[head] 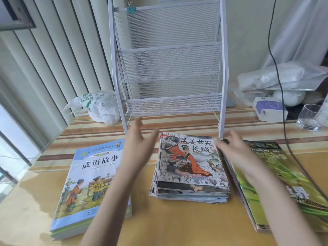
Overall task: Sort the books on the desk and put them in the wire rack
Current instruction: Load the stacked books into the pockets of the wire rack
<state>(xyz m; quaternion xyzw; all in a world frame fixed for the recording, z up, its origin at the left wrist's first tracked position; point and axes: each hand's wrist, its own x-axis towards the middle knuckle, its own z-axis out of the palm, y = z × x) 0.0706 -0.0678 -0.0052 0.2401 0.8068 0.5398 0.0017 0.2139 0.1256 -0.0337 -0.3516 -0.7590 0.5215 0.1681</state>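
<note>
Three stacks of illustrated paperback books lie flat: blue-covered stack (90,185), orange-robed-figure stack (190,167), green-covered stack (276,183); white three-tier wire mesh rack (168,64) stands upright behind.

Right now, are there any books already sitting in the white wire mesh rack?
No, all three shelves of the white wire mesh rack show only bare mesh, with just blue binder clips clipped to its top bar.

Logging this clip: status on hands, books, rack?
Left hand and right hand open, flanking middle stack. Three piles on desk. Wire rack holds no books. Path clear.
</note>
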